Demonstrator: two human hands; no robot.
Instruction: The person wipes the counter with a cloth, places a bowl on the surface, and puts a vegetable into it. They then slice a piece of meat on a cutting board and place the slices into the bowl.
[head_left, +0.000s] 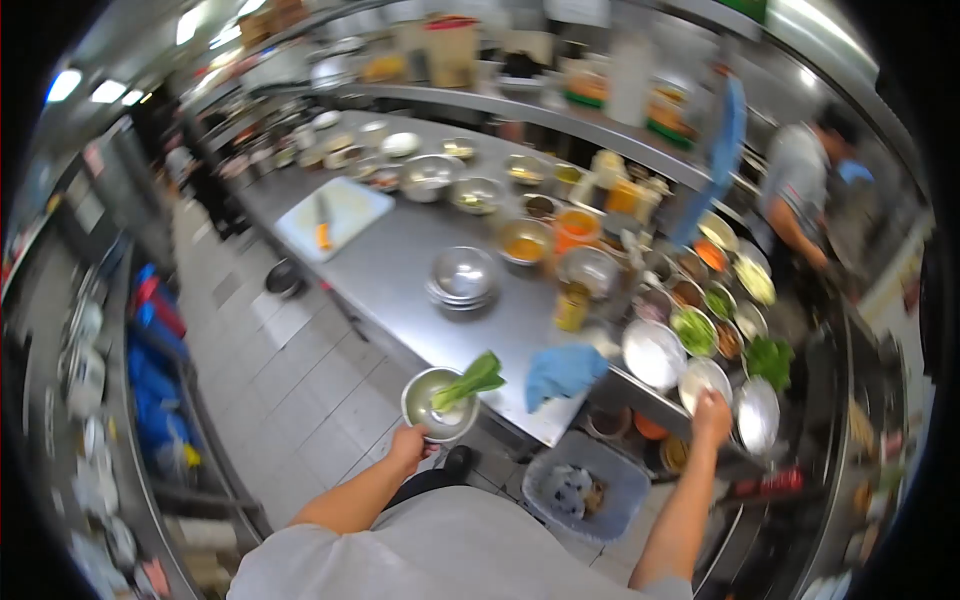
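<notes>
A steel bowl [423, 393] with a leafy green vegetable [472, 382] leaning over its rim is gripped by my left hand [408, 450], over the floor beside the counter. My right hand [712, 420] is at the near edge of a round container with white contents [703, 383]; its fingers are closed, and what they hold, if anything, is too small to make out. Beside that container are another white-filled bowl [654, 354], a shiny metal lid or bowl [757, 414] and leafy greens [769, 361].
The steel counter [395, 290] bears stacked bowls [463, 275], a blue cloth [563, 374] and a cutting board [334, 216] with an orange-handled knife [322, 225]. A grey bin [625, 515] stands below. A co-worker [795, 190] is at the right; another person [197, 185] is far left.
</notes>
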